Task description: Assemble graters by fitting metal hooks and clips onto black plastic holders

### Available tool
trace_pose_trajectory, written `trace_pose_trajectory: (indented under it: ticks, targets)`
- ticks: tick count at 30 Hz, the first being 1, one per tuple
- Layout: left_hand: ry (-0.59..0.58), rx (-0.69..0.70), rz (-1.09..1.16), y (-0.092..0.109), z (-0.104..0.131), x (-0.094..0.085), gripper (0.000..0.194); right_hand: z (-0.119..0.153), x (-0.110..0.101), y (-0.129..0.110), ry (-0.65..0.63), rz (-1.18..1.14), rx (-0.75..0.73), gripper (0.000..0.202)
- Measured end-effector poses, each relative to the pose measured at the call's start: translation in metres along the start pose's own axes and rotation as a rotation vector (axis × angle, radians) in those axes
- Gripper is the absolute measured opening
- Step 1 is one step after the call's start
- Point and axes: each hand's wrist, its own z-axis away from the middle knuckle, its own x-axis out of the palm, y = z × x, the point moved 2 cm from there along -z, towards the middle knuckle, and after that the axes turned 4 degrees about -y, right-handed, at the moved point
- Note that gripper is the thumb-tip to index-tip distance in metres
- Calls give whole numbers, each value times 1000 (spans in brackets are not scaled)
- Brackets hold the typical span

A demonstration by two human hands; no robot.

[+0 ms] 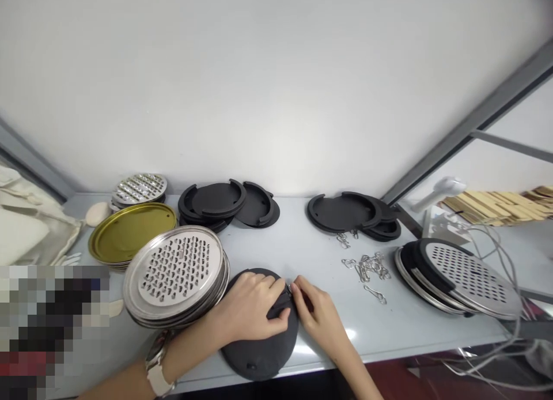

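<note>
A black round plastic base (pixel 259 354) lies flat on the grey table near its front edge. My left hand (pixel 250 305) rests across it, fingers curled over the top and thumb bent inward, holding it down. My right hand (pixel 317 308) is at the base's right rim, thumb and forefinger pinched together. A small glint of metal shows at those fingertips and looks like a wire clip, mostly hidden. Right of this hand lies a loose pile of wire clips (pixel 367 267). Close to my left forearm stands a stack of round metal grater plates (pixel 181 273).
Gold-coloured round lids (pixel 132 233) and more grater plates (pixel 140 187) stand at the back left. Black rimmed holders (pixel 216 199) and others (pixel 343 211) lie along the wall. Assembled graters (pixel 470 279) are stacked at right, beside loose cables (pixel 514 273).
</note>
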Motion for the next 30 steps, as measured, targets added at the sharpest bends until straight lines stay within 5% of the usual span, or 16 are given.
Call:
trace_pose_trajectory:
  ticks: [30]
  targets:
    - [63, 184, -73, 0, 5, 0, 17, 5, -4, 0, 10, 144, -106, 34]
